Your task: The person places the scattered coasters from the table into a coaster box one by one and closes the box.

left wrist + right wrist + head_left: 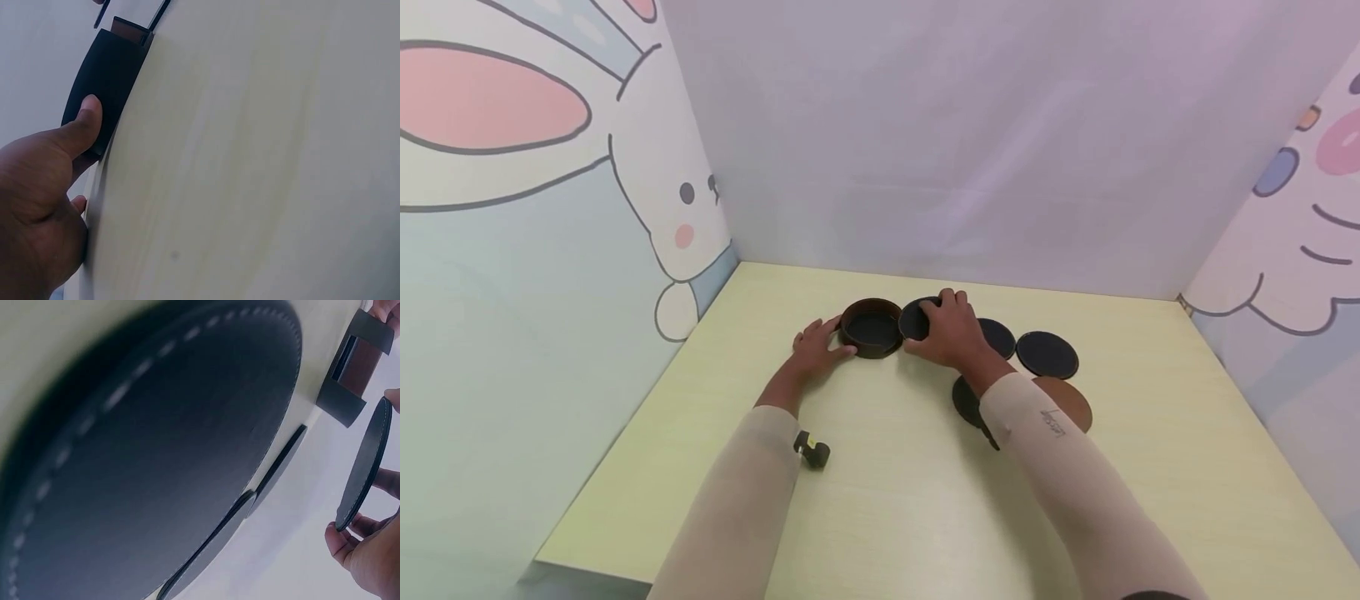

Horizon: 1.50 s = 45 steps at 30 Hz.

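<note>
My left hand (815, 350) grips the left side of a round, dark coaster holder (868, 351), its thumb pressed on the outer wall, as the left wrist view shows. A notch cuts the holder's wall, and the inside looks brown. Just right of it, my right hand (953, 335) pinches a round black coaster (365, 464) by its edge, tilted and raised off the table. More black coasters lie to the right: one (998, 339) partly behind the right hand, another (1047, 355) farther right, and a stitched one (966, 402) partly under the forearm.
A brown disc (1069, 402) lies beside the right sleeve, partly covered by it. A small black device (812, 451) with a yellow mark shows by the left sleeve. The pale wooden table (880, 500) meets a plain backdrop behind and cartoon-printed walls on both sides.
</note>
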Tool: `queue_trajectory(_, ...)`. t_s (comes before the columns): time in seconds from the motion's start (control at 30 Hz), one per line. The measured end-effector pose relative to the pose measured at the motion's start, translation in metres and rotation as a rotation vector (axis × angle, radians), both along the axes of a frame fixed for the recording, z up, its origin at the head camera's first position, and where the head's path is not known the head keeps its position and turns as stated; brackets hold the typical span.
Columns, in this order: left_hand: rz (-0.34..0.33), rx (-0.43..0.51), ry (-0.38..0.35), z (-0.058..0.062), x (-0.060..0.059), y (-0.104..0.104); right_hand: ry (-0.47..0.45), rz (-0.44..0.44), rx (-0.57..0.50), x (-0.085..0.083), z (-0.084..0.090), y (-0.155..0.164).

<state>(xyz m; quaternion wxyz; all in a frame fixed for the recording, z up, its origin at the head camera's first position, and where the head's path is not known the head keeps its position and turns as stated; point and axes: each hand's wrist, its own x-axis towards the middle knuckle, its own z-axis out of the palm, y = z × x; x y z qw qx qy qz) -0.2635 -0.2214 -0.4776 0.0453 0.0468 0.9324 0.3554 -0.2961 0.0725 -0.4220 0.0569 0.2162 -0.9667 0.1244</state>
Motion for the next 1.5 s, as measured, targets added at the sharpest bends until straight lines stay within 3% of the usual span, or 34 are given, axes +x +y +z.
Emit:
queue_trajectory(0.27,-0.016,0.001,0.006,0.0,-0.003,0.003,-0.033,-0.068,-0.054,-0.002,-0.001,-0.02)
queue_trajectory(0.53,-0.006,-0.017,-0.011,-0.003,-0.001,-0.001,-0.039,-0.056,-0.046,-0.006,-0.005,-0.046)
queue_trajectory(0.73,-0.027,0.004,-0.011,-0.001,0.002,-0.003,-0.015,-0.053,0.003,-0.007,-0.007,-0.063)
queue_trajectory(1.27,0.007,0.016,0.003,-0.005,0.0,0.0,-0.036,-0.038,0.07,-0.007,-0.006,-0.088)
queue_trajectory(1.5,0.03,0.001,-0.036,-0.004,-0.003,0.0,-0.057,-0.04,0.089,-0.007,-0.006,-0.098)
